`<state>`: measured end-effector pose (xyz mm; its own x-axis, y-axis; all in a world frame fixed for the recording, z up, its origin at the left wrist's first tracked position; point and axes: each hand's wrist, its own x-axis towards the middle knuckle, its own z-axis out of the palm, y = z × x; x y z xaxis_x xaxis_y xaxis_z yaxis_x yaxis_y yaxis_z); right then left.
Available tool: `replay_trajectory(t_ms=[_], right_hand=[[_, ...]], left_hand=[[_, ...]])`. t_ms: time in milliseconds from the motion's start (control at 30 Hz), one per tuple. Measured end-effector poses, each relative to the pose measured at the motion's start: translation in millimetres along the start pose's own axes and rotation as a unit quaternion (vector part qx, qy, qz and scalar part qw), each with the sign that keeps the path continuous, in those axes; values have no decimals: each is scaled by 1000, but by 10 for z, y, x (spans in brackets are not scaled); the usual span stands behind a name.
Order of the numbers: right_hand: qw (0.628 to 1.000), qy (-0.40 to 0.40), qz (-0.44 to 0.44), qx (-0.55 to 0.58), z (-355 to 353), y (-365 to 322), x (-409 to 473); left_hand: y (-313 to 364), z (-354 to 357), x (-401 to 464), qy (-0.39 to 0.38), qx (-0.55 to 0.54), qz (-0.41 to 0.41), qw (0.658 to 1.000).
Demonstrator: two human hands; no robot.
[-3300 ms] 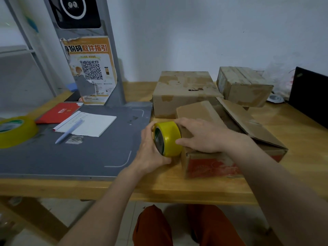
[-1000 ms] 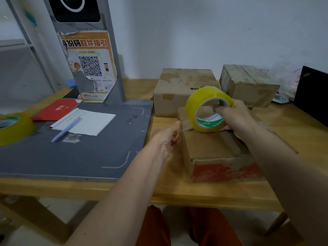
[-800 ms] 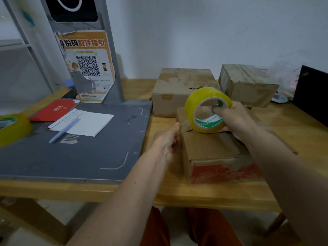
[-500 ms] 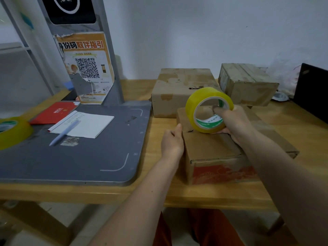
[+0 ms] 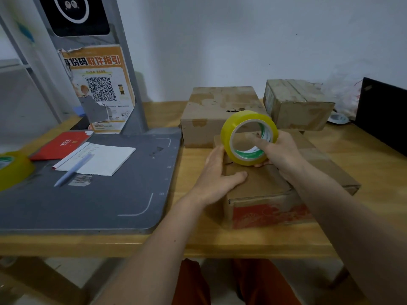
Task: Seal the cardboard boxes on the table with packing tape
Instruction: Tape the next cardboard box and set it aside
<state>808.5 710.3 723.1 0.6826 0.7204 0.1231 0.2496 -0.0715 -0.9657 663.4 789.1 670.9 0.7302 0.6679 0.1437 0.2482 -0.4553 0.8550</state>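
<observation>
Head view: your right hand [image 5: 279, 151] grips the tape roll [image 5: 248, 137] upright on the near box [image 5: 264, 183], fingers through its core. Your left hand [image 5: 217, 172] lies flat against the box's left edge, thumb on top.

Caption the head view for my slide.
Right hand holds yellow tape roll on cardboard box; left hand steadies it.

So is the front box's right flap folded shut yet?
No. The right flap still splays out past the front box; the left flap lies flat.
</observation>
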Motion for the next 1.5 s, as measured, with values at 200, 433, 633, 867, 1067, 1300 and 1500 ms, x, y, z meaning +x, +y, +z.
replay_trajectory(t_ms=[200,433,633,867,1067,1300,1500], right_hand=[[966,6,-157,-203,-102,-119,0],[979,74,-100,-162,-363,31,84],[981,90,-84,-153,-334,74,94],[978,83,-102,-164,-308,86,99],[979,74,-85,-170,-294,78,87],[982,52,-89,-160,-264,68,76],[984,54,-83,-145,-273,78,105]], left_hand=[[-24,-141,10,-25,44,24,998],[0,-167,15,-60,65,-17,996],[184,-173,-132,-110,194,-31,974],[487,-116,-212,-172,440,-53,880],[540,3,-22,-174,409,-54,894],[570,-28,-520,-156,507,-13,848],[695,140,-230,-161,479,-63,861]])
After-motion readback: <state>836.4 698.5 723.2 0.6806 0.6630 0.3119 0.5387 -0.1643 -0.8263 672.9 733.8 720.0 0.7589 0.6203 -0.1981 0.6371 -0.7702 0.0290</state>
